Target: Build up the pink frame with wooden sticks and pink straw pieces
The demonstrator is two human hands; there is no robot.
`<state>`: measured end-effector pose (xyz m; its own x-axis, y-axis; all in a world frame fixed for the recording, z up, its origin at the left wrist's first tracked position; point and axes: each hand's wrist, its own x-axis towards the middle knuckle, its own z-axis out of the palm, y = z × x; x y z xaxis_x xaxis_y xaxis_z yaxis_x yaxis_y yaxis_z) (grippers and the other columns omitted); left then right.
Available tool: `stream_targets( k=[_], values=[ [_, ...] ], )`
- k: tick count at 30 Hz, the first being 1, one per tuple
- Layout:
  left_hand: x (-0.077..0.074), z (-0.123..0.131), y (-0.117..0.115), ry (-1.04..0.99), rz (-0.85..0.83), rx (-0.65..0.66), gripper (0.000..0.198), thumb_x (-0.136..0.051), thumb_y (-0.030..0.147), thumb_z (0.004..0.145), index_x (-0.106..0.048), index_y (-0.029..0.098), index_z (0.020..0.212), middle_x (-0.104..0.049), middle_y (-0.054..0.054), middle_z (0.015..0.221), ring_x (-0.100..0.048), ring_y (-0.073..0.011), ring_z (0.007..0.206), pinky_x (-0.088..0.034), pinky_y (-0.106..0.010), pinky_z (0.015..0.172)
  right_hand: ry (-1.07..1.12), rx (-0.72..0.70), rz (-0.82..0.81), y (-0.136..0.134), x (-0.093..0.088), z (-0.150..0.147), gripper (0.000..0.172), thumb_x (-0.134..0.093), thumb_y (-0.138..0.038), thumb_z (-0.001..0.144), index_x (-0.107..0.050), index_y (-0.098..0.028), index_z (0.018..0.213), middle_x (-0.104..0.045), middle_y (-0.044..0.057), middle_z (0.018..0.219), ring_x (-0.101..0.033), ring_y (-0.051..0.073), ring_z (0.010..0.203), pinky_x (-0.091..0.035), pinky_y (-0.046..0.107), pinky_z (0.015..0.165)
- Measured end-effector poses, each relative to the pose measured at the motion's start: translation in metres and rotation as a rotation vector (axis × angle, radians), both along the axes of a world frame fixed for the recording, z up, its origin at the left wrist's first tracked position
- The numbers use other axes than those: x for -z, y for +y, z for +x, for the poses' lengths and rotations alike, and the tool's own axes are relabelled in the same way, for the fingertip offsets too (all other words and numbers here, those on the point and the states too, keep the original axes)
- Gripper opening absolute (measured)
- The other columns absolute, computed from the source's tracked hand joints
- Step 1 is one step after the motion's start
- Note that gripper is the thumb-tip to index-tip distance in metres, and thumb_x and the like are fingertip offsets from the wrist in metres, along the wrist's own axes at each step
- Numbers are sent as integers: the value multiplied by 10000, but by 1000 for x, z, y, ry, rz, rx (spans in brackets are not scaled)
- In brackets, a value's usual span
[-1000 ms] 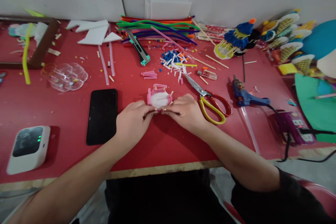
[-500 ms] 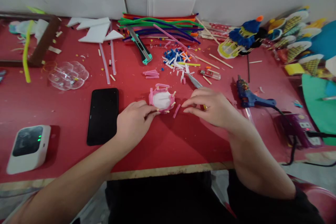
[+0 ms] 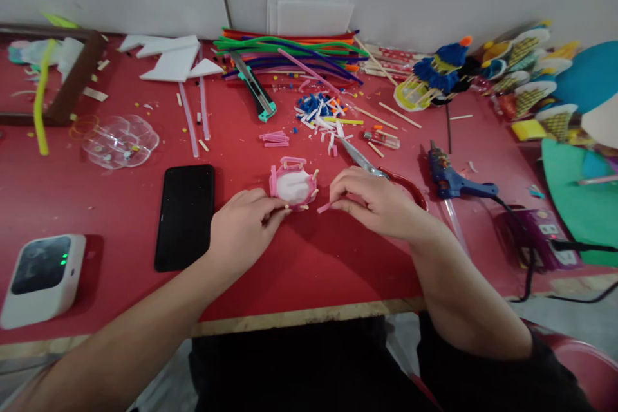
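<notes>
A small round piece point(image 3: 293, 186) with a white middle, a pink rim and short wooden pegs standing around it is in front of me. My left hand point(image 3: 248, 222) pinches its lower left edge between thumb and fingertips. Just to the right, my right hand point(image 3: 364, 199) holds a short pink strip point(image 3: 324, 208) between thumb and finger, its free end pointing at the round piece without touching it. Behind the round piece lies a little stack of pink strips point(image 3: 275, 138). Scissors with red handles point(image 3: 360, 158) lie partly behind my right hand.
A black phone point(image 3: 185, 217) and a white device point(image 3: 43, 280) lie left. Cut scraps point(image 3: 321, 114), a cutter point(image 3: 253, 89) and coloured pipe cleaners point(image 3: 294, 51) are at the back. Right are a blue glue gun point(image 3: 456, 177), a purple power block point(image 3: 543, 238) and blue figures point(image 3: 441, 71).
The thumb and finger of my right hand have closed on the pink strip, which lay loose on the table before. The whole view has shifted slightly. My left hand keeps its grip.
</notes>
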<state>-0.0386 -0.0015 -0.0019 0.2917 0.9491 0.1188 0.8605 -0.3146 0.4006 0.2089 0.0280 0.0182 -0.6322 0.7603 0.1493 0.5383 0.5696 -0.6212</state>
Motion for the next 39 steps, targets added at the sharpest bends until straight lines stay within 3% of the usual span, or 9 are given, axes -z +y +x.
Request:
stream_targets(
  k=[5,8,12,23,31,39],
  values=[
    [-1,0,-1,-12,29,24,178,-606,325,904,-764,242,900,-648,-9,705,-588,-181,710,-380,-271,573,157,156,78,-4,-5,-1,55,-578,-212,927,-611,-207,883,-668,15,843,-606,138,754,-457,256,693],
    [0,0,-1,-14,47,23,192,-594,333,911,-762,239,924,-650,-11,717,-592,-178,717,-388,-267,583,23,108,40,-2,-5,5,66,-581,-166,895,-629,-197,862,-672,13,817,-604,135,727,-456,255,675],
    [2,-1,-1,-8,68,36,208,-576,327,921,-763,240,952,-640,-14,702,-590,-176,703,-396,-268,590,-175,9,32,2,-2,9,109,-583,-168,878,-673,-196,823,-674,42,843,-616,181,824,-470,315,768],
    [5,0,-2,-43,102,96,212,-562,312,933,-749,225,984,-689,-27,829,-638,-182,778,-456,-274,660,-106,56,143,-9,23,-20,209,-576,-251,945,-747,-250,1065,-742,11,812,-660,127,712,-446,224,637],
    [4,0,-3,-24,69,64,202,-572,323,929,-747,240,983,-683,-19,809,-635,-183,780,-456,-273,651,57,67,175,-6,33,-30,187,-589,-264,945,-772,-234,965,-777,23,866,-700,144,780,-488,241,710],
    [4,-1,-1,-76,20,45,192,-577,294,926,-758,280,990,-666,-14,829,-629,-175,798,-465,-272,668,-9,110,204,-8,35,-32,154,-626,-274,914,-780,-260,909,-779,12,802,-695,154,733,-475,274,698]
  ],
)
